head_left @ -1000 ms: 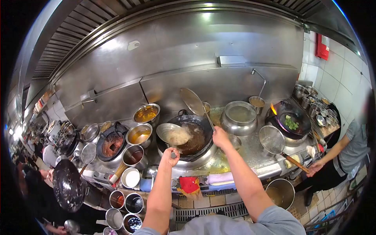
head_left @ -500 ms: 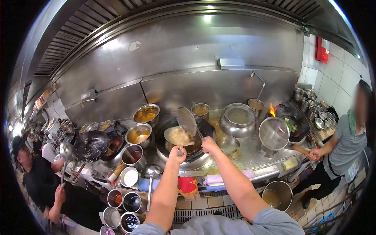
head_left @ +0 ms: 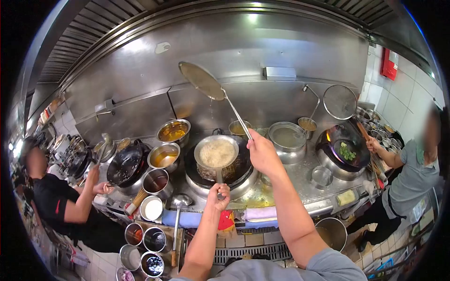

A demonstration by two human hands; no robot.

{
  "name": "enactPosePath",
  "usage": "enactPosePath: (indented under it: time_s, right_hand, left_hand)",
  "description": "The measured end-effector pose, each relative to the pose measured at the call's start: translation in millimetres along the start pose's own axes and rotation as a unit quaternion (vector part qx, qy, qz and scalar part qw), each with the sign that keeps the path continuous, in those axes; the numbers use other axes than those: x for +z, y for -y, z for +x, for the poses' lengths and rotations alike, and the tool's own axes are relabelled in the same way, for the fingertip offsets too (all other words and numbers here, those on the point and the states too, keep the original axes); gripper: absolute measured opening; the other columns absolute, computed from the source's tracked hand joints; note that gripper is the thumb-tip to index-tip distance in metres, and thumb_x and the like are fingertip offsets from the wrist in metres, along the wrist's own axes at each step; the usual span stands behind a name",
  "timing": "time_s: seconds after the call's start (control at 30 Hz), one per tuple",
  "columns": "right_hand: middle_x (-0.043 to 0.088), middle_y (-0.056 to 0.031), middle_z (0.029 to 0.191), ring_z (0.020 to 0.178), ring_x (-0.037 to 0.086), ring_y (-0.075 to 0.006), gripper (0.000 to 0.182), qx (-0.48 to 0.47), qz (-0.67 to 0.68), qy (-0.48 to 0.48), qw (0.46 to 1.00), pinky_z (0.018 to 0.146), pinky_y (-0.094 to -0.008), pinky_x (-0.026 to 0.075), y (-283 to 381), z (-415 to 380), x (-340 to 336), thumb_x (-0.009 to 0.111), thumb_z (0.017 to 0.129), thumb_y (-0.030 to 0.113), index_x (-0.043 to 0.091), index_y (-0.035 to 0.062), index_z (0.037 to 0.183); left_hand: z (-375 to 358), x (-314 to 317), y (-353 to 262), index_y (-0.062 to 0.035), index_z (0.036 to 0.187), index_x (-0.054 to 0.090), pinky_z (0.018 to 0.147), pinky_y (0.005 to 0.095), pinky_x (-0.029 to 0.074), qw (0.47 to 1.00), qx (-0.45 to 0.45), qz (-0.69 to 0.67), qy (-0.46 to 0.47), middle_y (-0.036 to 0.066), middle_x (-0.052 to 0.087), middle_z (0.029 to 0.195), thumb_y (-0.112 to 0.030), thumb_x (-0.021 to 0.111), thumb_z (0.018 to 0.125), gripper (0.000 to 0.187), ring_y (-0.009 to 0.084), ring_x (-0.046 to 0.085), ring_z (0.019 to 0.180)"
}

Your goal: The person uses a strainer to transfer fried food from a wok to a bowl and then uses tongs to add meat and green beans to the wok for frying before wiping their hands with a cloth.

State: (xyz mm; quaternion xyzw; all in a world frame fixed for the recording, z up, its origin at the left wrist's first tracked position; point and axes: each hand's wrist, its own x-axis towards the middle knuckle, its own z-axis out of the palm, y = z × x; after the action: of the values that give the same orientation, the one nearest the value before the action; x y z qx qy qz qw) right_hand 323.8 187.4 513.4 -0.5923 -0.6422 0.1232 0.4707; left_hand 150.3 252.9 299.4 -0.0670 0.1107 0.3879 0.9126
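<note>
My left hand (head_left: 219, 195) is closed around the handle of a metal pan (head_left: 219, 174). Pale, foamy liquid (head_left: 215, 153) fills the pan, which is level over a dark wok (head_left: 242, 171) on the burner. My right hand (head_left: 260, 151) grips the long metal handle of a round skimmer (head_left: 202, 81). Raised high above the wok, the skimmer's head tilts to the left, and thin drips fall from it. Whether the pan touches the wok cannot be made out.
Left of the wok stand metal pots of amber liquid (head_left: 174, 131) and a ladle (head_left: 182, 200). A large lidded-looking pot (head_left: 286, 136) sits to the right. One co-worker (head_left: 61, 196) tends a wok at left; another (head_left: 412, 164) holds a strainer (head_left: 340, 102) near greens (head_left: 345, 152).
My right hand has lifted the skimmer up and away from the pan. The pan has come level above the wok. The right co-worker's strainer has risen; the left co-worker's wok has been lowered.
</note>
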Motion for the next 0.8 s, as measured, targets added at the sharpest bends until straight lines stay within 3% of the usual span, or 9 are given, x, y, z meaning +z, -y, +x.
enactPosePath:
  time_s: [0.07,0.13,0.2,0.33,0.47,0.6,0.63,0.7,0.8]
  right_hand:
    - [0.058,-0.0254,0.094,0.092,0.055,-0.0393,0.034,-0.056,-0.007,-0.093,0.994,0.079,-0.0429,0.043,-28,1,32,0.041,0.086,0.008,0.046,0.0029,0.119]
    - [0.057,-0.0263,0.096,0.092,0.054,-0.0416,0.034,0.029,-0.025,-0.048,0.998,0.080,-0.0449,0.042,-55,1,68,0.042,0.085,0.009,0.046,0.0038,0.119]
    - [0.056,-0.0269,0.095,0.091,0.053,-0.0420,0.035,0.041,-0.036,0.035,0.998,0.079,-0.0458,0.043,-89,-2,92,0.042,0.084,0.008,0.046,0.0034,0.118]
    - [0.056,-0.0273,0.094,0.090,0.053,-0.0422,0.034,0.032,-0.014,0.008,0.999,0.077,-0.0460,0.043,-89,-18,91,0.041,0.084,0.007,0.047,0.0019,0.117]
    - [0.056,-0.0294,0.091,0.085,0.054,-0.0438,0.034,0.018,0.014,-0.057,0.998,0.074,-0.0466,0.044,-79,-27,96,0.041,0.082,0.005,0.048,0.0018,0.116]
    - [0.057,-0.0277,0.089,0.085,0.055,-0.0426,0.032,0.090,-0.053,0.052,0.993,0.074,-0.0465,0.044,-109,-27,119,0.041,0.082,0.005,0.050,0.0014,0.112]
    - [0.057,-0.0274,0.088,0.085,0.056,-0.0421,0.032,0.069,-0.030,0.025,0.997,0.074,-0.0465,0.045,-108,-27,116,0.042,0.081,0.005,0.050,0.0015,0.112]
    - [0.058,-0.0266,0.086,0.082,0.056,-0.0415,0.033,0.004,-0.014,-0.025,1.000,0.071,-0.0464,0.045,-105,-27,114,0.044,0.081,0.005,0.050,0.0017,0.113]
    - [0.058,-0.0256,0.084,0.081,0.056,-0.0414,0.032,0.036,-0.012,-0.042,0.998,0.071,-0.0462,0.045,-99,-40,118,0.045,0.080,0.003,0.051,0.0016,0.111]
  left_hand:
    - [-9,0,11,0.0003,0.077,0.047,0.041,0.0194,0.035,0.999,0.016,0.038,0.010,-0.002,0.040,0.058,-0.005,0.045,0.078,0.006,0.0054,0.041,0.044]
    - [-15,-13,24,0.0018,0.080,0.048,0.040,0.0197,0.035,0.986,0.068,0.143,0.043,-0.002,0.041,0.059,-0.006,0.046,0.079,0.008,0.0051,0.039,0.043]
    - [-13,-20,25,-0.0011,0.074,0.047,0.040,0.0201,0.036,0.990,0.046,0.131,0.019,-0.002,0.040,0.058,-0.006,0.045,0.078,0.007,0.0055,0.038,0.043]
    - [-7,2,4,-0.0069,0.061,0.043,0.041,0.0211,0.039,0.998,-0.045,-0.033,0.012,-0.001,0.043,0.055,-0.006,0.045,0.076,0.015,0.0081,0.042,0.044]
    - [-12,-5,17,-0.0066,0.063,0.044,0.043,0.0217,0.040,1.000,-0.014,0.025,-0.005,-0.001,0.044,0.057,-0.007,0.044,0.077,0.014,0.0081,0.044,0.047]
    - [-18,0,19,-0.0064,0.066,0.044,0.046,0.0203,0.040,0.999,0.005,0.048,0.024,-0.001,0.043,0.059,-0.009,0.043,0.080,0.014,0.0065,0.045,0.049]
    - [-18,8,12,-0.0065,0.066,0.044,0.046,0.0207,0.040,0.999,-0.021,-0.025,0.015,-0.002,0.042,0.059,-0.010,0.043,0.080,0.015,0.0067,0.045,0.049]
    - [-24,10,9,-0.0065,0.065,0.044,0.046,0.0210,0.041,0.999,-0.007,-0.031,0.007,-0.002,0.042,0.059,-0.010,0.043,0.080,0.015,0.0068,0.045,0.049]
    - [-25,-1,14,-0.0054,0.067,0.044,0.046,0.0218,0.042,1.000,0.012,-0.001,0.007,-0.002,0.043,0.058,-0.009,0.043,0.079,0.013,0.0071,0.046,0.049]
